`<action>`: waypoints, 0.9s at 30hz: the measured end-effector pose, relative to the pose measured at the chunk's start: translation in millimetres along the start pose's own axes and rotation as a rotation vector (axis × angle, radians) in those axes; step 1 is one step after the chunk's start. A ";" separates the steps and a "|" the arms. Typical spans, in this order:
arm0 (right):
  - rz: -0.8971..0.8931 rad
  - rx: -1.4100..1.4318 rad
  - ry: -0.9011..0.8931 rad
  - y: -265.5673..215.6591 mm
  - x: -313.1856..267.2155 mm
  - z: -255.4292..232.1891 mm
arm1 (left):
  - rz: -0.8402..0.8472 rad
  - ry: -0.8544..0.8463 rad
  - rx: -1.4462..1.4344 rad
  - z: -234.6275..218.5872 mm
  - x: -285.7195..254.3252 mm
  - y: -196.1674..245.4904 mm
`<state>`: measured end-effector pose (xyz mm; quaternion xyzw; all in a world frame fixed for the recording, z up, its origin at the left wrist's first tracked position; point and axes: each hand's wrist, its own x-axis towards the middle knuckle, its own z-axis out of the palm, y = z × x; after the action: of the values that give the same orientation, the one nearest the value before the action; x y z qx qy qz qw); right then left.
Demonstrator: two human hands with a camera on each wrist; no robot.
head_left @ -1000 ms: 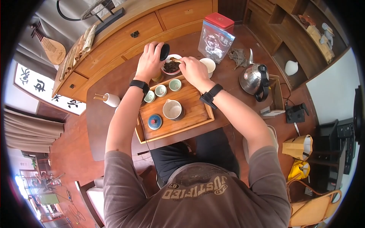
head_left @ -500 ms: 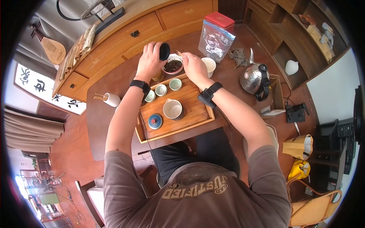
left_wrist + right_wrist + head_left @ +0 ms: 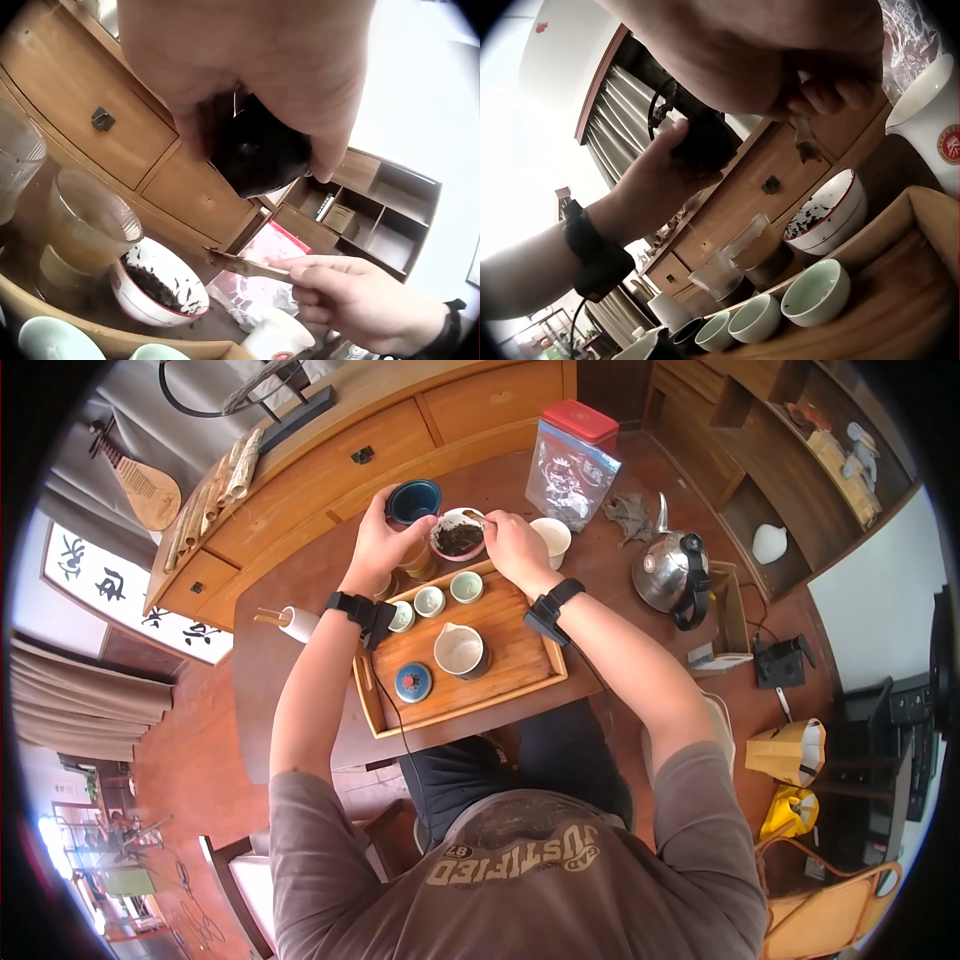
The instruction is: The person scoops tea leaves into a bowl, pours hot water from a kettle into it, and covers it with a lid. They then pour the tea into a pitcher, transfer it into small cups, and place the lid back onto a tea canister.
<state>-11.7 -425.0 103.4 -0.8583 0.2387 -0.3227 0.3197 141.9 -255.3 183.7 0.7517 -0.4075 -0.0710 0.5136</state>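
My left hand (image 3: 376,548) grips a dark blue cup (image 3: 414,502), raised over the table with its mouth turned towards the head camera. In the left wrist view the cup (image 3: 262,150) looks nearly black between thumb and fingers. Pinched in my right hand (image 3: 517,550) is a thin wooden scoop (image 3: 247,265), its tip above and beside a white bowl (image 3: 157,307) with a red rim. Dark leaves (image 3: 459,540) lie inside that bowl, and some cling to its inner wall.
A wooden tray (image 3: 520,689) bears small green cups (image 3: 466,587), a pitcher (image 3: 459,651) and a blue lid (image 3: 412,682). Glass vessels (image 3: 90,217) stand left of the bowl. To the right are a white cup (image 3: 551,540), a plastic bag (image 3: 571,475) and a steel kettle (image 3: 668,570).
My left hand has turned and moved slightly left and down, tipping the cup's mouth into view. The right hand has drawn the scoop away from the leaves, still pinching it.
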 end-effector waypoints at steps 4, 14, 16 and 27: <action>-0.053 -0.100 -0.037 2.9 4.4 8.9 | 0.008 -0.007 -0.138 -11.5 -25.1 6.8; -0.028 -0.200 -0.155 3.3 15.8 22.3 | -0.231 -0.073 -0.518 -24.0 -125.8 33.0; 0.009 -0.190 -0.152 3.2 12.5 23.5 | -0.248 -0.101 -0.528 -24.2 -137.7 32.2; -0.038 -0.186 -0.082 -3.3 -11.5 8.4 | 0.098 0.116 0.238 3.5 -192.6 33.6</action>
<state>-13.0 -412.4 96.2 -0.9011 0.2381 -0.2696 0.2421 -4.8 -130.4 149.9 0.7893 -0.4189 0.0467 0.4465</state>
